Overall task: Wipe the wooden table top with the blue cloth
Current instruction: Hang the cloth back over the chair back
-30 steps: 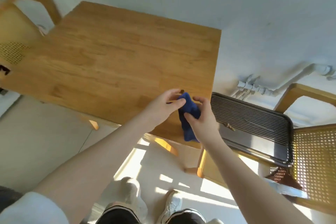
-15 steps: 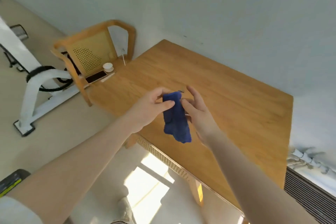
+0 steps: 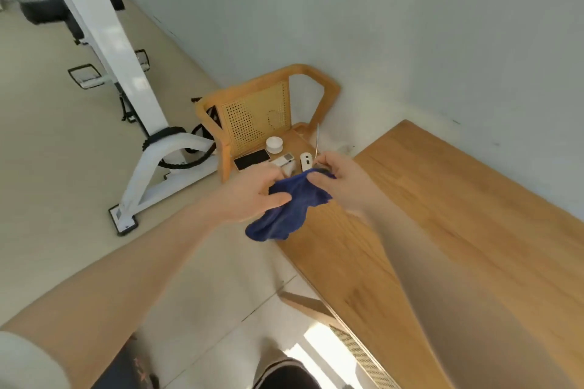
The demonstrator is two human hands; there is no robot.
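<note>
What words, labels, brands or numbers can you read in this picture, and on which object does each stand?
None can be read.
Small white devices on the chair: any markings are too small to read.
Dark phone on the chair: its face shows nothing legible.
Blue cloth, held by both hands: no label shows.
Table: bare wood, no text.

Blue cloth (image 3: 286, 208) now more spread

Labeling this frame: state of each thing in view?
cloth: bunched, held in the air between both hands, off the table
left hand: grips the cloth
right hand: pinches the cloth's top edge
table: bare wood, not yet touched by the cloth
chair: upright, small items on its seat
</note>
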